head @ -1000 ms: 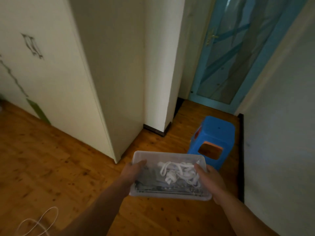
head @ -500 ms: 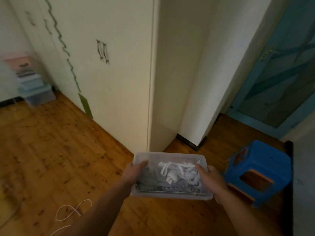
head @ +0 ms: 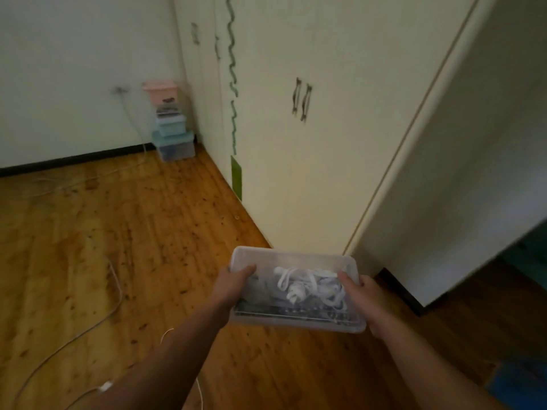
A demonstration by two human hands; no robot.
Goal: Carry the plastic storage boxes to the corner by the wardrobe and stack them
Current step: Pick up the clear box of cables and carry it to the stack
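We held the box [head: 296, 318] out in front of us in both hands, above the floor [head: 133, 232] and just off the near corner of the wardrobe [head: 281, 158]. The left hand [head: 233, 287] gripped its left end with the thumb over the lid. The right hand [head: 367, 300] did the same on the right end. The box was clear plastic with a white cord bundle [head: 299, 284] inside, plus darker stuff we couldn't identify.

Change over the last second: the view swung left. The blue door dropped out of frame and the stool [head: 521, 383] slid to a sliver at the bottom right. The grip and the box's place in front of us stayed the same. The corner stack [head: 171, 128] came into view dead ahead, so we read this as lined up on the target, with the carry under way and the stacking not yet done.

The stack sat in the far corner where the wall [head: 74, 69] met the wardrobe's end, well apart from us. It had a clear box at the bottom, smaller bluish ones above and a pink box [head: 159, 90] on top; the middle layers were too blurred to count.

Obstacles: a cable [head: 133, 122] hung down the wall just beside the stack, and loose white cables [head: 97, 321] trailed over the floor to our left. The lane along the wardrobe looked open. We judged the risks to be snagging a foot on the cables, and a stack that was already tall with a narrow top, so setting this wider box on it could wobble.
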